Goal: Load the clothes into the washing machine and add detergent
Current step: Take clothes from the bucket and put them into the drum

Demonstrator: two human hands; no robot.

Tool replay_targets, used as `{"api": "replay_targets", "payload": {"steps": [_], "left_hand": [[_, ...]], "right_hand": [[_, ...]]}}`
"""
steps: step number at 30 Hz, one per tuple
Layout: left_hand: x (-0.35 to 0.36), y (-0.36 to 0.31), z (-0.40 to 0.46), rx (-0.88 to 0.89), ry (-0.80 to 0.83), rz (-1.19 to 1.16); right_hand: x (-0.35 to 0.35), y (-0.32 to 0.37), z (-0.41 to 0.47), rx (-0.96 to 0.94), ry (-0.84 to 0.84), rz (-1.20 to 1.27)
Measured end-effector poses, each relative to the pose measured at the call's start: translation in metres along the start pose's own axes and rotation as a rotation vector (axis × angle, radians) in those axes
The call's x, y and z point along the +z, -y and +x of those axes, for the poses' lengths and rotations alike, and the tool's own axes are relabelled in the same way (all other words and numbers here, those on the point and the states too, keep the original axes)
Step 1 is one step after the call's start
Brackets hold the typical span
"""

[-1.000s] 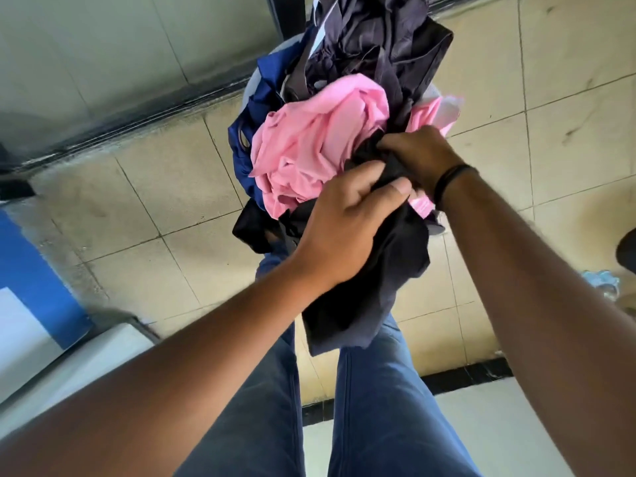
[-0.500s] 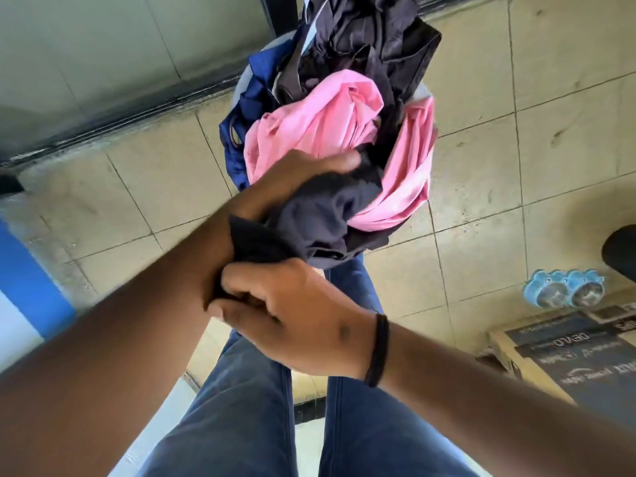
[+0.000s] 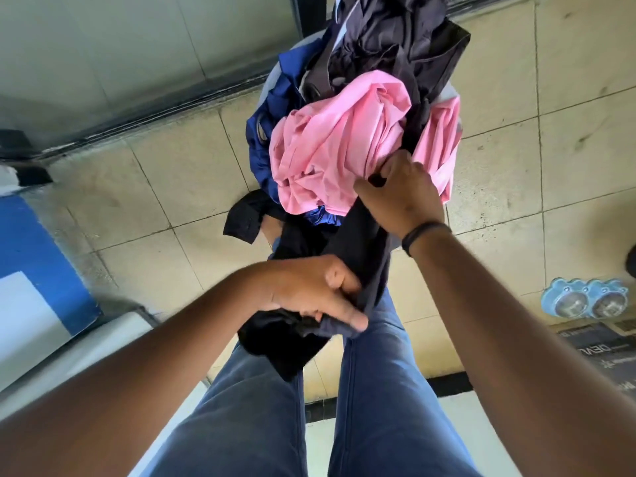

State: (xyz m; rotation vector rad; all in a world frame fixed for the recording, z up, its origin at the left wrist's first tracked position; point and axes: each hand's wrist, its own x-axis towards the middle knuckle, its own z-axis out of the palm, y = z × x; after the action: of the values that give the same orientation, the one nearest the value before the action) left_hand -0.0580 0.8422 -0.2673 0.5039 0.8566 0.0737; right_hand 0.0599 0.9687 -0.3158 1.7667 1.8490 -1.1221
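Note:
A heap of clothes fills a pale basket (image 3: 453, 94) on the tiled floor ahead: a pink garment (image 3: 340, 146) on top, dark grey clothes (image 3: 395, 36) behind it, blue cloth (image 3: 265, 132) at the left. A black garment (image 3: 351, 242) trails from the heap down towards my legs. My left hand (image 3: 309, 290) grips its bunched lower part. My right hand (image 3: 402, 194), with a black band on the wrist, pinches the same garment higher up, at the edge of the pink one. The washing machine's white and blue top (image 3: 38, 304) shows at the lower left.
A glass door or window with a dark track (image 3: 137, 122) runs behind the basket. Two blue round-topped containers (image 3: 585, 301) and a printed cardboard box (image 3: 605, 346) sit at the right. My jeans-clad legs (image 3: 309, 425) stand below the heap.
My right hand has moved from below the left forearm up to the heap's edge. My left hand has dropped lower with the black garment, which now hangs stretched between both hands.

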Motion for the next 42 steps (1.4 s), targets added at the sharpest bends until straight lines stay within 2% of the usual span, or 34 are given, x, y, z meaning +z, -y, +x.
{"api": "replay_targets", "payload": {"steps": [2, 3, 5, 7, 8, 9, 11, 12, 13, 14, 15, 18, 20, 21, 22, 24, 26, 29, 32, 34, 36, 38, 39, 42], "left_hand": [[0.006, 0.008, -0.009, 0.008, 0.101, -0.096], [0.005, 0.012, -0.013, 0.008, 0.133, -0.102], [-0.002, 0.020, -0.016, -0.001, 0.152, -0.023], [-0.013, 0.027, -0.018, -0.090, 0.075, 0.119], [-0.018, 0.033, -0.015, -0.132, -0.065, 0.140], [-0.023, 0.039, -0.011, -0.144, -0.282, 0.078], [-0.036, 0.042, -0.005, -0.089, -0.855, -0.270], [-0.041, 0.040, -0.004, -0.019, -1.059, -0.452], [-0.046, 0.037, -0.004, 0.034, -1.127, -0.572], [-0.048, 0.031, -0.004, 0.037, -1.067, -0.587], [-0.049, 0.027, -0.004, 0.030, -0.937, -0.518], [-0.041, 0.014, -0.005, 0.013, -0.578, -0.189], [-0.032, 0.010, -0.001, -0.021, -0.522, 0.057], [-0.026, 0.009, 0.000, -0.017, -0.525, 0.159], [-0.020, 0.009, -0.003, 0.020, -0.546, 0.205], [-0.009, 0.012, -0.016, 0.147, -0.649, 0.059], [-0.006, 0.015, -0.039, 0.267, -0.873, -0.197], [-0.006, 0.023, -0.090, 0.303, -1.274, -0.483], [-0.005, 0.036, -0.153, 0.334, -1.558, -0.614], [0.003, 0.050, -0.196, 0.359, -1.685, -0.675], [0.018, 0.068, -0.231, 0.391, -1.770, -0.724], [0.046, 0.083, -0.260, 0.445, -1.804, -0.741], [0.061, 0.092, -0.272, 0.506, -1.762, -0.758], [0.106, 0.119, -0.297, 0.630, -1.470, -0.667]], "right_hand": [[0.011, -0.013, 0.018, 0.139, 0.131, -0.103], [0.017, -0.016, 0.022, 0.151, 0.173, -0.133], [0.027, -0.014, 0.024, 0.084, 0.183, -0.117], [0.030, -0.006, 0.012, -0.015, 0.123, -0.058], [0.031, -0.001, 0.002, -0.080, 0.095, -0.029], [0.032, 0.003, -0.012, -0.156, 0.067, -0.007], [0.034, 0.011, -0.047, -0.288, 0.006, 0.038], [0.037, 0.015, -0.066, -0.337, -0.028, 0.056], [0.040, 0.019, -0.085, -0.380, -0.054, 0.077], [0.044, 0.022, -0.104, -0.423, -0.062, 0.100], [0.050, 0.025, -0.124, -0.480, -0.041, 0.114], [0.071, 0.032, -0.183, -0.794, 0.159, 0.026], [0.087, 0.037, -0.209, -0.978, 0.402, -0.112], [0.093, 0.040, -0.214, -1.003, 0.489, -0.153], [0.097, 0.046, -0.217, -0.996, 0.541, -0.176], [0.096, 0.058, -0.213, -0.983, 0.472, -0.176], [0.091, 0.065, -0.206, -0.958, 0.342, -0.222], [0.074, 0.079, -0.202, -0.857, 0.250, -0.377], [0.045, 0.093, -0.208, -0.701, 0.186, -0.403], [0.026, 0.102, -0.217, -0.597, 0.173, -0.337], [0.009, 0.113, -0.225, -0.605, 0.180, -0.270], [-0.004, 0.130, -0.239, -0.714, 0.183, -0.228], [-0.009, 0.138, -0.248, -0.761, 0.178, -0.208], [-0.022, 0.159, -0.267, -0.859, 0.160, -0.137]]}}
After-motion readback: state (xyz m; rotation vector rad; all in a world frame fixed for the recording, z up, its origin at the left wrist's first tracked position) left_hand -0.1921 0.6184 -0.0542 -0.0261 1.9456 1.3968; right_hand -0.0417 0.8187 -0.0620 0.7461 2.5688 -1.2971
